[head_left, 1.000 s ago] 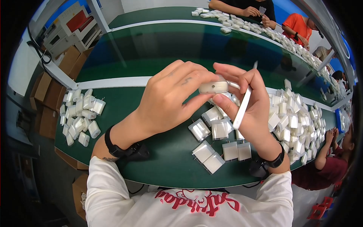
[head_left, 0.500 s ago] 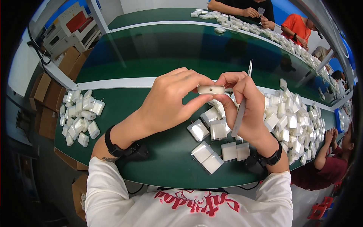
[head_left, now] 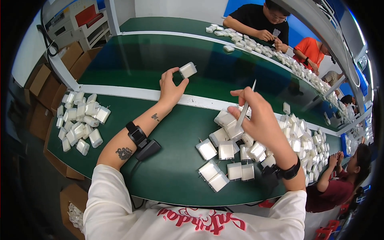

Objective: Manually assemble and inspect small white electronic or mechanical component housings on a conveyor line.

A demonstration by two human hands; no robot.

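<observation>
Out over the dark green belt, my left hand (head_left: pixel 172 88) has its thumb and index finger at the near-left edge of a white plug-in charger (head_left: pixel 189 69) in a clear cover, with a thin pin sticking out. My right hand (head_left: pixel 256 114) holds metal tweezers (head_left: pixel 243 114), their points upward. Its thumb and index finger are apart beside a stack of white chargers (head_left: pixel 227 120); whether they touch it I cannot tell. Below that stack, more chargers (head_left: pixel 225 150) lie on the green table in loose groups.
A heap of chargers (head_left: pixel 314 146) covers the table's right side; a smaller pile (head_left: pixel 76 118) lies at the left. A white rail (head_left: pixel 132 91) separates table and belt. Co-workers sit across the belt and at the right. Cardboard boxes (head_left: pixel 44 94) stand at the left.
My hands have parted. The left has carried the charger forward and left over the belt; the right has moved slightly down and right to the stack, keeping the tweezers.
</observation>
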